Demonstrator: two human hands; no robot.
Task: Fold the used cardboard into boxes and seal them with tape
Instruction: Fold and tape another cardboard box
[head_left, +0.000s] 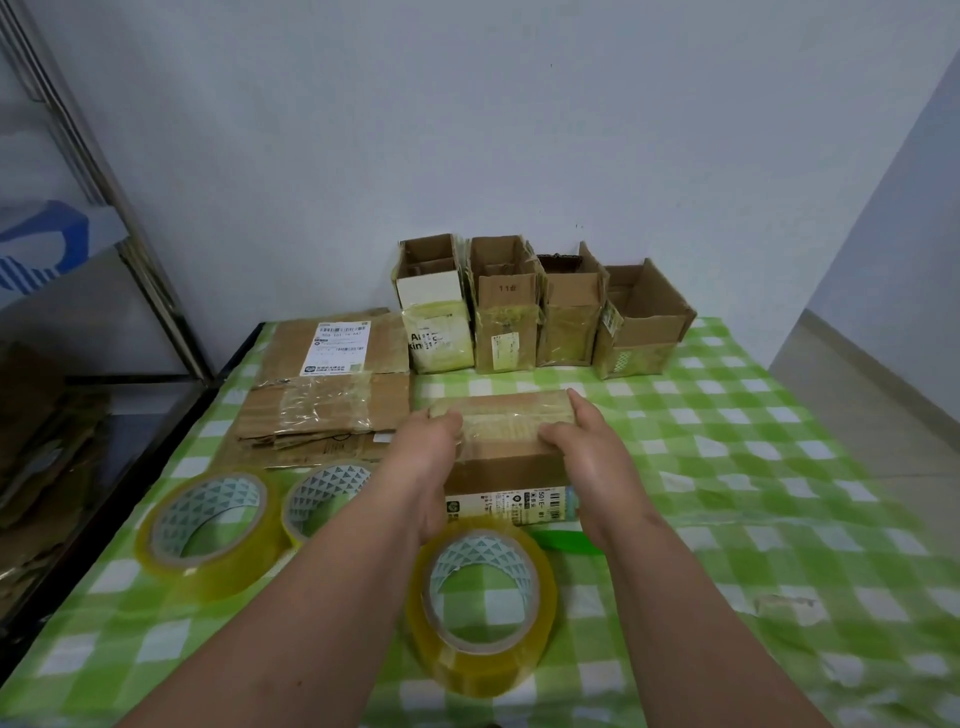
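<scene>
- Box (506, 457) lies mid-table on green checked cloth (727, 467), taped top up; label faces the person
- Left hand (431, 452) grips its left end; right hand (582, 447) grips its right end
- Tape roll (480, 603) stands just in front; flat cardboard stack (332, 395) lies left; four open boxes (540, 306) line the wall

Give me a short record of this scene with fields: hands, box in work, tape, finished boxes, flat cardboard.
hands: left hand and right hand grip the box ends
box in work: taped cardboard box, on the checked tablecloth
tape: three tape rolls, nearest the person
finished boxes: four open boxes at the wall
flat cardboard: flat cardboard stack, left of the box
</scene>
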